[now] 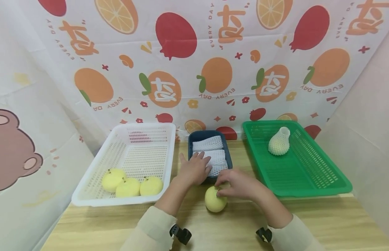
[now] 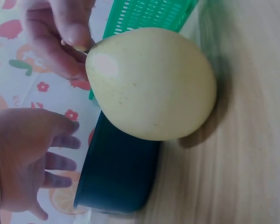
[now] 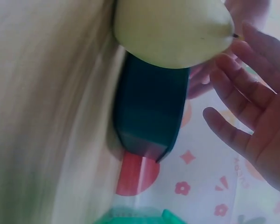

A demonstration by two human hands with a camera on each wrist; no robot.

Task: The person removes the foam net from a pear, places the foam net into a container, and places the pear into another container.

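A pale yellow pear (image 1: 215,199) rests on the table in front of a dark blue tray (image 1: 228,158). At its stem, my right hand (image 1: 239,184) pinches with thumb and fingertips; the pear (image 2: 151,84) looms large in the left wrist view. My left hand (image 1: 194,169) reaches over the tray with fingers spread, lying on or just above the white foam net sleeves (image 1: 217,158) inside; contact cannot be told. In the right wrist view the right hand (image 3: 266,107) is beside the pear (image 3: 172,32), which partly hides the left hand.
On the left stands a white basket (image 1: 172,157) with several pears (image 1: 127,187) at its near end. A green basket (image 1: 310,192) on the right contains a pear in a foam net (image 1: 279,142). Behind hangs a fruit-print cloth (image 1: 194,104).
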